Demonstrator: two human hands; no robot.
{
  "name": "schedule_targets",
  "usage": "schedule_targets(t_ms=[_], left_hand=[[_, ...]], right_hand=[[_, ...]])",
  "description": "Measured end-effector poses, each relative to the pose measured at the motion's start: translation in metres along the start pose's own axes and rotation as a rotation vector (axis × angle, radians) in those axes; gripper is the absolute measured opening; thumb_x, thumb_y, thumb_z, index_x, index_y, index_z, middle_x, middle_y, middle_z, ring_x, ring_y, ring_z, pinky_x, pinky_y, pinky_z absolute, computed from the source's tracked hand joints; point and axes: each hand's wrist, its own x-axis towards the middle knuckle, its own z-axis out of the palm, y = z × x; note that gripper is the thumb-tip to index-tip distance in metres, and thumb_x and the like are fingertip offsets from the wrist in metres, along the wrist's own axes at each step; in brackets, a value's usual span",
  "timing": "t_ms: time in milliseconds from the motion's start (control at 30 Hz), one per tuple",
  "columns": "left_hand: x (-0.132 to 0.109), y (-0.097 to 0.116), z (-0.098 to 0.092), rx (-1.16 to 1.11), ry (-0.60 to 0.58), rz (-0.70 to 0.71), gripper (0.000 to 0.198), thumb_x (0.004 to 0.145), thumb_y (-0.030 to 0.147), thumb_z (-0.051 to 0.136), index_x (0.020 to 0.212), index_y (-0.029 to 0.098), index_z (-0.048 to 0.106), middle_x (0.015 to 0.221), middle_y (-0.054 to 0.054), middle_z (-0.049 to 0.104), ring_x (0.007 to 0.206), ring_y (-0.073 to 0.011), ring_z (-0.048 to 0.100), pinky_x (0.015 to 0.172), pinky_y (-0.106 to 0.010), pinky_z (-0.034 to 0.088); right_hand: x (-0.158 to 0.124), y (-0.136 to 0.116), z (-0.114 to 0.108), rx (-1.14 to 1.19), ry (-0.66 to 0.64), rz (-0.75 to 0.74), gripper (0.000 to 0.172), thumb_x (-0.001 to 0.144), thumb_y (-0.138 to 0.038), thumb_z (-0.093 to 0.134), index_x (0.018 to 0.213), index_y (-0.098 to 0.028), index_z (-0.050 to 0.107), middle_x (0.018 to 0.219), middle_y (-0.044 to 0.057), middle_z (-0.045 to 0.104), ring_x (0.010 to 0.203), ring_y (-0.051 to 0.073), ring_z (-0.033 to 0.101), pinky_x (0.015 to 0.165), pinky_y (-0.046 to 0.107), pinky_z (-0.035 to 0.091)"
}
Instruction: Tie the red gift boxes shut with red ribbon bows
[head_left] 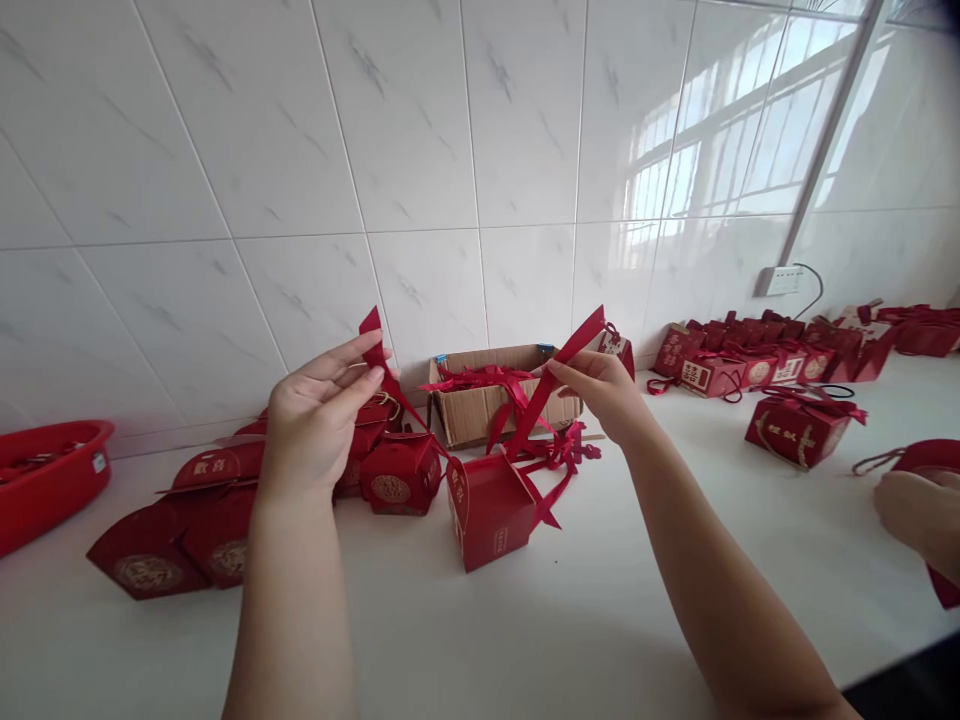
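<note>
A red gift box (491,510) with gold print stands on the white table between my arms, turned at an angle. From its top a red ribbon (531,412) spreads out in two ends. My left hand (319,410) pinches one end between thumb and fingers, up and to the left of the box. The other end is pinched by my right hand (600,390), raised to the upper right. Both ends are pulled apart and run down to the box top. More loose ribbon trails at the box's right side.
Behind the box is a cardboard box (469,412) of red ribbons. Several red boxes (154,565) stand at left, near a red basin (56,490). More gift boxes (712,375) line the tiled wall at right. Another person's hand (919,515) touches a red box at the right edge.
</note>
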Motion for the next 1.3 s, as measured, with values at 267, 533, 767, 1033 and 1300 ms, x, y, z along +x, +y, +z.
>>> schedule_targets(t_ms=[267, 533, 767, 1033, 1300], left_hand=[[-0.012, 0.006, 0.027, 0.136, 0.043, 0.192, 0.029, 0.066, 0.012, 0.074, 0.091, 0.025, 0.069, 0.083, 0.003, 0.067, 0.068, -0.008, 0.061, 0.07, -0.021, 0.05], [-0.018, 0.009, 0.034, 0.262, 0.091, 0.189, 0.012, 0.065, 0.018, 0.076, 0.069, 0.019, 0.064, 0.071, 0.002, 0.067, 0.07, -0.0124, 0.066, 0.07, -0.022, 0.054], [-0.021, 0.012, 0.033, 0.3, 0.008, 0.118, 0.015, 0.069, 0.02, 0.075, 0.084, 0.022, 0.074, 0.079, -0.001, 0.073, 0.076, -0.0136, 0.068, 0.071, -0.021, 0.055], [-0.024, 0.015, 0.034, 0.401, 0.056, 0.127, 0.012, 0.069, 0.024, 0.075, 0.081, 0.023, 0.075, 0.079, -0.001, 0.074, 0.075, -0.016, 0.068, 0.071, -0.024, 0.056], [-0.025, 0.016, 0.036, 0.378, 0.044, 0.174, 0.015, 0.07, 0.023, 0.074, 0.085, 0.024, 0.075, 0.082, 0.0, 0.075, 0.075, -0.0143, 0.068, 0.071, -0.022, 0.055]], right_hand=[[-0.012, -0.015, 0.01, 0.116, -0.059, -0.134, 0.028, 0.078, -0.045, 0.066, 0.091, -0.02, 0.069, 0.085, 0.004, 0.067, 0.081, 0.018, 0.061, 0.074, 0.031, 0.05], [-0.021, -0.024, 0.009, 0.064, 0.002, -0.185, 0.028, 0.081, -0.048, 0.062, 0.079, -0.021, 0.068, 0.079, 0.004, 0.064, 0.08, 0.02, 0.06, 0.062, 0.029, 0.047], [-0.029, -0.034, 0.008, 0.094, 0.008, -0.206, 0.028, 0.081, -0.05, 0.063, 0.075, -0.022, 0.067, 0.072, 0.004, 0.061, 0.073, 0.02, 0.06, 0.055, 0.03, 0.045], [-0.034, -0.04, 0.004, 0.067, 0.08, -0.239, 0.03, 0.08, -0.047, 0.064, 0.067, -0.02, 0.063, 0.062, 0.001, 0.052, 0.058, 0.013, 0.049, 0.047, 0.027, 0.033], [-0.036, -0.041, 0.001, 0.053, 0.099, -0.246, 0.025, 0.081, -0.044, 0.064, 0.072, -0.021, 0.067, 0.067, 0.002, 0.058, 0.059, 0.014, 0.05, 0.047, 0.027, 0.034]])
